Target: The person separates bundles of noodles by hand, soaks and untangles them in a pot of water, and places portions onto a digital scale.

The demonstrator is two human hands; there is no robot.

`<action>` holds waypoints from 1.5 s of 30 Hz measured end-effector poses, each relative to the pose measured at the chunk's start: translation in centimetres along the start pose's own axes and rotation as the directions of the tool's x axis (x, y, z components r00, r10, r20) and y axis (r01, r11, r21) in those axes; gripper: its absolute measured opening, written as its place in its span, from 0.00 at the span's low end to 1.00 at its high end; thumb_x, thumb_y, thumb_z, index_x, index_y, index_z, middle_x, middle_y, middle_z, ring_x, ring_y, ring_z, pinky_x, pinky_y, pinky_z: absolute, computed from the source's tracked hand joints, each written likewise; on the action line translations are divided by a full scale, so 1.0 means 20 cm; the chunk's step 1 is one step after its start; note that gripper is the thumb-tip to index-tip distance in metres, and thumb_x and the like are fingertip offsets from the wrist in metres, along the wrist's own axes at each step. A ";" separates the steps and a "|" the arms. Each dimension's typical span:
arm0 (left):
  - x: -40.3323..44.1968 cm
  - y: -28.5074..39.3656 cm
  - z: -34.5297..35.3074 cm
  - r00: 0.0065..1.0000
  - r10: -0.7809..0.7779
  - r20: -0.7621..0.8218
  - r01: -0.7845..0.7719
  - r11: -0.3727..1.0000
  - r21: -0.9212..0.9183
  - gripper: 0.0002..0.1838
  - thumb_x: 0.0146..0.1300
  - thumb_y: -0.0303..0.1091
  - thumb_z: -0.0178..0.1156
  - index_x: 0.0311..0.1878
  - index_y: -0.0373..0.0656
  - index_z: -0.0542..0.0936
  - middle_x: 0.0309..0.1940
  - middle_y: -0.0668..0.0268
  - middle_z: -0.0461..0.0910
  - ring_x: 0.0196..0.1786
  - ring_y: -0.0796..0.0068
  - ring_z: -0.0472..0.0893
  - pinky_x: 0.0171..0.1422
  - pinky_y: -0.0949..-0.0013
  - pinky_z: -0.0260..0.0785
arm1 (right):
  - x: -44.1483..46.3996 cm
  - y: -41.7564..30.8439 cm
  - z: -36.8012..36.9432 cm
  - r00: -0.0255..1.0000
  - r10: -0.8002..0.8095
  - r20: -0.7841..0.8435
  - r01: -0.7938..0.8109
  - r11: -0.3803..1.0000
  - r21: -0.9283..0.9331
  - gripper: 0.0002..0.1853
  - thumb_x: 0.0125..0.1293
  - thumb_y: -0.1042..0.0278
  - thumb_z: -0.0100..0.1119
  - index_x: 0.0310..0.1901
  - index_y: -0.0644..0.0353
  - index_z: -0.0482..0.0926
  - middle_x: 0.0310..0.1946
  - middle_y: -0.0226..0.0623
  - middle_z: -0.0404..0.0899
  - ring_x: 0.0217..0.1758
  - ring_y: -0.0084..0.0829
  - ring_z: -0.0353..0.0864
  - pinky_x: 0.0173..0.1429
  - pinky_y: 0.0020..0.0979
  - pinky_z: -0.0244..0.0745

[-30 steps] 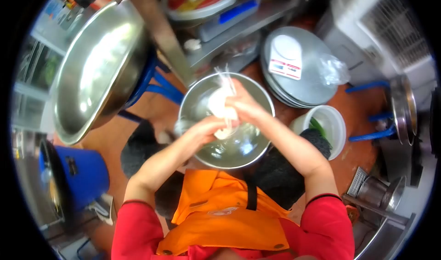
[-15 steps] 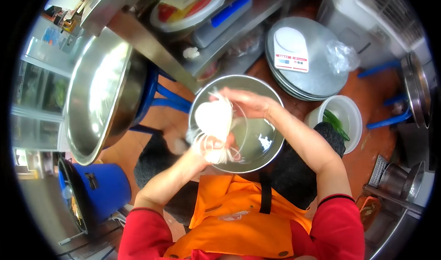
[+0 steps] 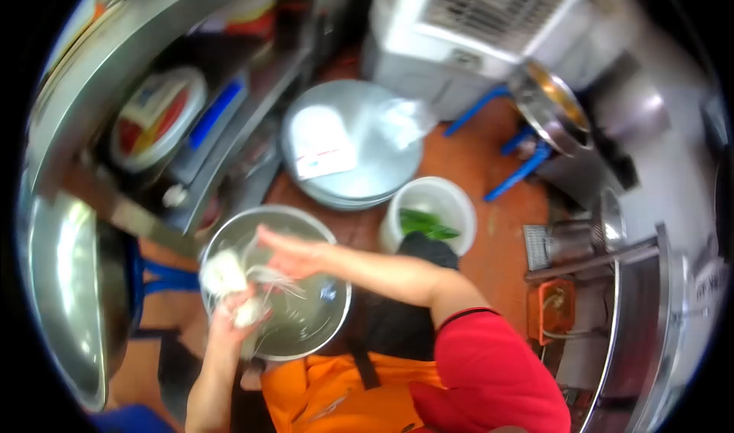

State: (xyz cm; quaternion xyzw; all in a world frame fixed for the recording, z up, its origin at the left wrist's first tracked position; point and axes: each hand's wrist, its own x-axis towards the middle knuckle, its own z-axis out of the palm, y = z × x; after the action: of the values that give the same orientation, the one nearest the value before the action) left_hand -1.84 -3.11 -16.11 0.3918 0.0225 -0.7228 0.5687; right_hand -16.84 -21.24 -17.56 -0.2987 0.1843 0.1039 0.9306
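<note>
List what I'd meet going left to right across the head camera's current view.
Large shiny steel basin → round steel bowl under the hands → stack of round grey metal discs → round white plastic bucket → small orange plastic box.

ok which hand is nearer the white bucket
Right. The right hand is over the bowl, toward the bucket; the left hand is farther away, at the white bundle.

Below the right hand (image 3: 289, 256), the metal bowl (image 3: 306, 320) offered free room inside its rim. Stacked round lids (image 3: 376, 154) blocked the way beyond; a white bucket (image 3: 468, 213) stood rightward, and blue legs (image 3: 172, 278) crowded the left hand's (image 3: 235, 312) outer side.
</note>
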 end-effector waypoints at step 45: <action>0.03 0.16 0.24 0.880 0.372 0.295 -0.454 0.843 0.290 0.40 0.54 0.34 0.71 0.67 0.37 0.60 0.63 0.57 0.66 0.67 0.67 0.65 0.73 0.61 0.54 | 0.08 -0.20 0.39 0.881 -0.473 -0.007 0.232 0.444 -0.865 0.57 0.49 0.73 0.71 0.73 0.56 0.38 0.54 0.43 0.74 0.56 0.34 0.75 0.61 0.33 0.69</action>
State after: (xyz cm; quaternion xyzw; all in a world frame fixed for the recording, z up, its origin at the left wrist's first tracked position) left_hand -1.76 -6.90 -11.81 0.3970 -0.2570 -0.6144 0.6315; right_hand -11.95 -19.67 -10.25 -0.7529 0.1580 -0.0558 0.6365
